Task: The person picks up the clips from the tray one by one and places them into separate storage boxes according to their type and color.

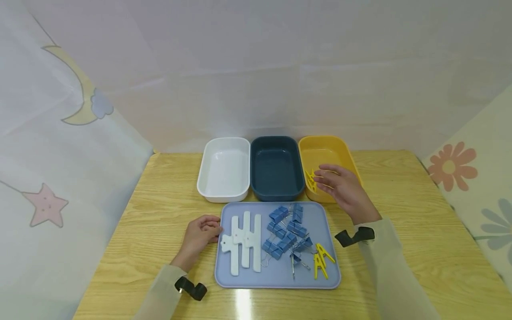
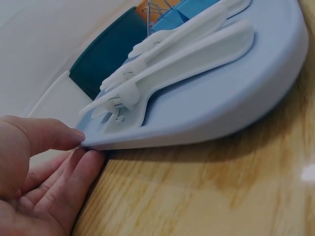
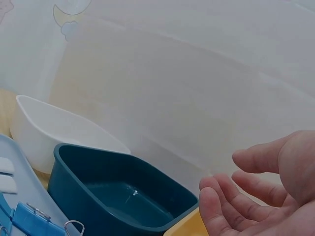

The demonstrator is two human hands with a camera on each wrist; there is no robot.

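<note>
My left hand (image 1: 200, 235) is at the left edge of the pale blue tray (image 1: 280, 281), and its thumb and fingers pinch the rim (image 2: 118, 142). Over the yellow bin (image 1: 348, 155), my right hand (image 1: 345, 189) hangs with loose, parted fingers and nothing between them. Yellow clothespins (image 1: 310, 181) lie in that bin, partly hidden by the hand. More yellow clothespins (image 1: 320, 262) rest at the tray's lower right. Several blue binder clips (image 1: 288, 241) are heaped mid-tray. White bag clips with animal-shaped ends (image 1: 257, 249) lie side by side at its left.
A white bin (image 1: 224, 173) and a dark teal bin (image 1: 276, 171) stand left of the yellow one, in a row behind the tray. All rest on a wooden table (image 1: 160, 195). Printed cloth (image 1: 256, 80) hangs behind and at both sides.
</note>
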